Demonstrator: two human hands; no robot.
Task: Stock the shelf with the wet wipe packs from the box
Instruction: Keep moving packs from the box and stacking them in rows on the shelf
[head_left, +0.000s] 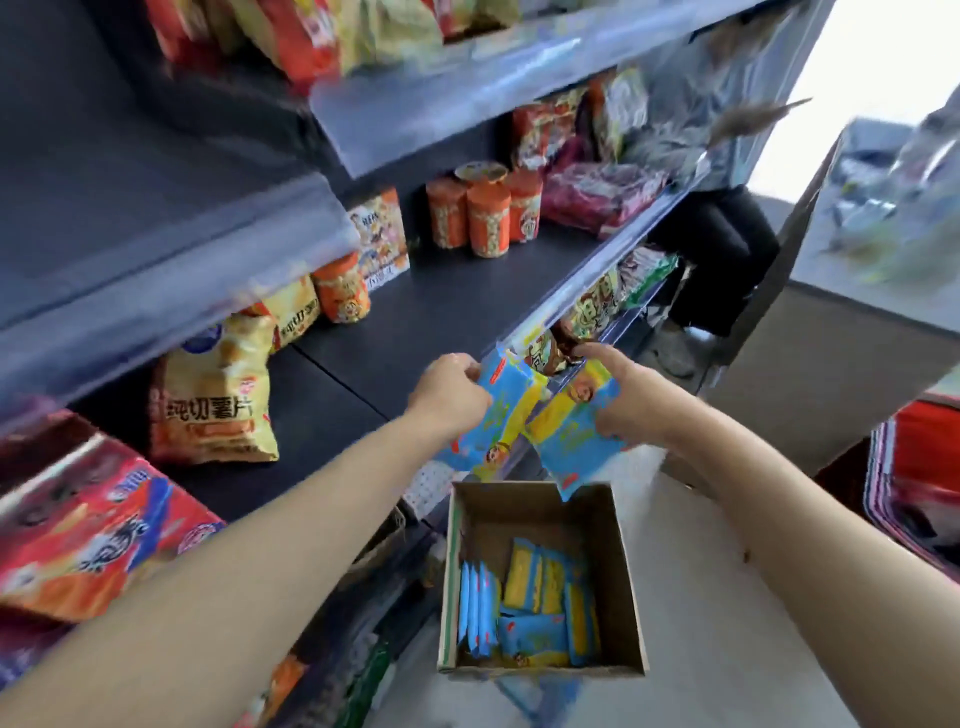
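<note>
Holding one wet wipe pack (498, 415) in left hand (449, 389) grip, another (576, 431) in right hand (631, 402); shelf (441, 306) just ahead, none stocked visibly; box (540, 582) below, several left.

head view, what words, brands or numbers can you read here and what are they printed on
"纯切薯片": large yellow and orange crisp bag on the dark shelf.
Blue and yellow wet wipe packs, one in the left hand and one in the right hand: print too blurred to read.
Red and blue biscuit pack: logo blurred.
Orange cylindrical snack tubs: too small to read.
Brown cardboard box: no text visible.
</note>
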